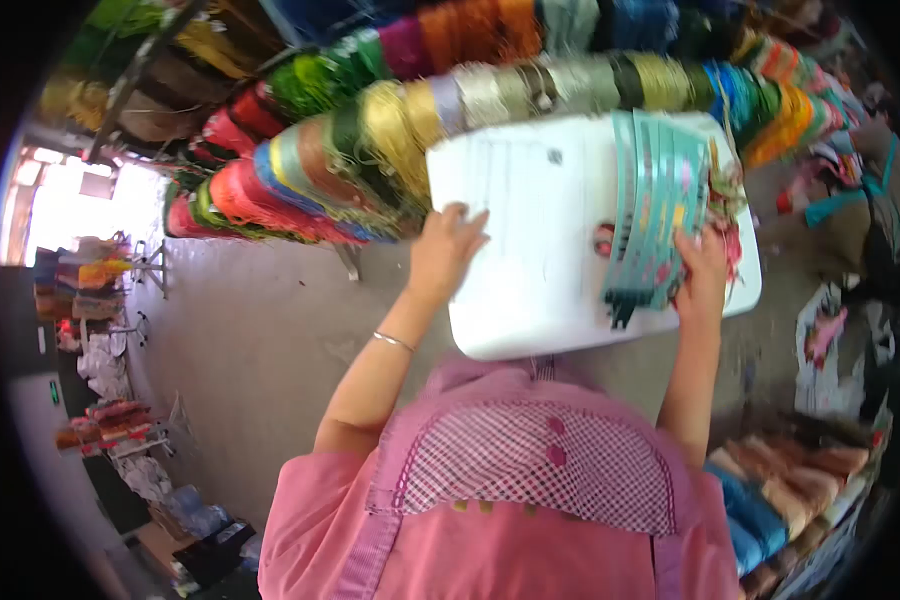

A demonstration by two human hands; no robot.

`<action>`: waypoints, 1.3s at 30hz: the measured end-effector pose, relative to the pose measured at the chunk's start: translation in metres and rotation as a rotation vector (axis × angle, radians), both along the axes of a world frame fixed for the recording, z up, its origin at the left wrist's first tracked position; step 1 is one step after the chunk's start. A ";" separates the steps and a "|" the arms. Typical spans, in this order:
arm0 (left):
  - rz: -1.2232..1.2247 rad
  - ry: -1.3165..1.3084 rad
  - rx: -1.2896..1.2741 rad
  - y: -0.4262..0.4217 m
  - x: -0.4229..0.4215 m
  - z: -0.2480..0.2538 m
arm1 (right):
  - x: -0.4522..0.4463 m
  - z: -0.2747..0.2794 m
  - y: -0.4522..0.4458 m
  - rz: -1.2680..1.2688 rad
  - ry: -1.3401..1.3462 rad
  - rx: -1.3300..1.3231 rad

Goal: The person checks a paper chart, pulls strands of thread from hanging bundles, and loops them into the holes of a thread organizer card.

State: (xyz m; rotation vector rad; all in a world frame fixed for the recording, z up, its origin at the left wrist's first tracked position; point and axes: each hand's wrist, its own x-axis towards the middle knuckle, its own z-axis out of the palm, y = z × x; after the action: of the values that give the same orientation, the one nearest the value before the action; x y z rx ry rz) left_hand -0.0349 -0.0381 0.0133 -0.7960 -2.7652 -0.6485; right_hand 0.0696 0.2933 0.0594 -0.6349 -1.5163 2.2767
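Nearest is the person in the checked apron (540, 465). The left hand (450, 250) has its fingers apart, at the edge of the white board (530, 240). The right hand (703, 262) is on the green printed sheets (655, 205), which lie on the board; if its fingers clamp them, I cannot tell. Beyond hang the coloured yarn bundles (490, 95).

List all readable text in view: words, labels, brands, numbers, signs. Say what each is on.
None can be read.
Teal printed strips by the right hand: dark and pale marks, too blurred to read.
White board: faint lines and a small dark mark, not legible.
Small green patch at far left: too small to tell if it is a sign.
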 end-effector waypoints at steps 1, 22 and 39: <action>0.013 0.005 -0.009 -0.001 0.000 0.000 | -0.004 0.005 -0.009 -0.007 0.017 -0.001; 0.349 0.013 0.531 -0.182 -0.294 0.042 | -0.079 -0.006 -0.146 -0.073 -0.080 1.407; 0.206 -0.094 0.255 -0.218 -0.332 0.053 | -0.226 0.031 -0.279 0.344 0.284 1.366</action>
State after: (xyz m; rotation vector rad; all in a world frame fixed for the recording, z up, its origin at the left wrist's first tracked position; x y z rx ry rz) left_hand -0.3669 -0.2562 0.0660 -0.4324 -2.7195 -0.9914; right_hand -0.1564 0.0146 0.0908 0.3448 -2.5464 0.9014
